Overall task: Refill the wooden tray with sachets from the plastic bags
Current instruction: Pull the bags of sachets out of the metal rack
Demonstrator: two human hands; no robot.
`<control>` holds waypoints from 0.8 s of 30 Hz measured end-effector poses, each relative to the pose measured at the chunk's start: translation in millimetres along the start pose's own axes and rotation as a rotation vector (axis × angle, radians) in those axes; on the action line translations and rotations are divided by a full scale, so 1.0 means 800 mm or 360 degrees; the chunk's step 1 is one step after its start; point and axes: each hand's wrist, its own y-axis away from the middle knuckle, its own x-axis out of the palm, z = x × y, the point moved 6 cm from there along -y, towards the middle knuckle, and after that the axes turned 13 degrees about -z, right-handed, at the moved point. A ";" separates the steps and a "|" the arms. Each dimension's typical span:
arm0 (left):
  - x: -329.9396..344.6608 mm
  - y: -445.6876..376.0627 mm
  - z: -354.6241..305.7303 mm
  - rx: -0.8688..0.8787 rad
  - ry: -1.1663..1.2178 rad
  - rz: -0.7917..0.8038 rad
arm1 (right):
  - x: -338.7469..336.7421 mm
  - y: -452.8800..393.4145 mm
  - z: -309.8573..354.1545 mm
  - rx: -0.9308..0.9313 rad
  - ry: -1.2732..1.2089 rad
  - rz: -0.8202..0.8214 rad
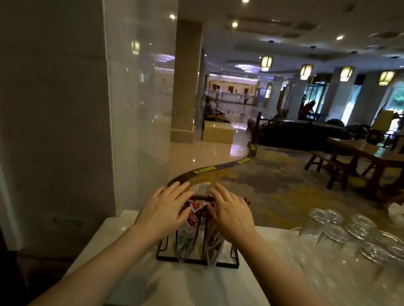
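Note:
A black wire-framed stand [234, 262] sits on the white counter [139, 280] and carries the wooden tray [202, 197] on top. Red and white sachets [195, 212] fill the space between my hands. Clear plastic bags [186, 246] of sachets hang or stand inside the frame below. My left hand [166, 207] lies on the left side of the sachets with its fingers stretched out. My right hand [231, 212] lies flat on the right side, fingers spread forward. Most of the tray is hidden under both hands.
Several upturned clear glasses [358, 233] stand on the counter to the right. A glass panel [137, 100] and a wall rise at the left. Beyond the counter lie a hotel lobby floor, a wooden table [375, 153] and benches.

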 end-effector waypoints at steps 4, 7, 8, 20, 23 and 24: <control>0.031 0.011 0.010 0.0018 -0.0014 -0.0058 | 0.011 0.004 0.001 -0.0080 0.0071 -0.0124; 0.037 0.009 0.012 0.0002 0.0053 -0.0128 | 0.013 -0.014 -0.003 0.0060 0.0005 -0.0163; 0.035 0.008 0.012 0.0018 0.0061 -0.0153 | 0.015 -0.025 -0.006 0.0134 -0.0041 -0.0168; 0.041 0.008 0.016 0.0015 0.0145 -0.0193 | 0.070 -0.108 -0.002 0.0403 -0.0397 0.0252; 0.043 0.008 0.014 0.0019 0.0149 -0.0179 | 0.039 -0.119 -0.022 0.0795 -0.0899 -0.0114; 0.045 0.009 0.015 0.0018 0.0139 -0.0181 | 0.024 -0.121 -0.027 0.0955 -0.1195 -0.0240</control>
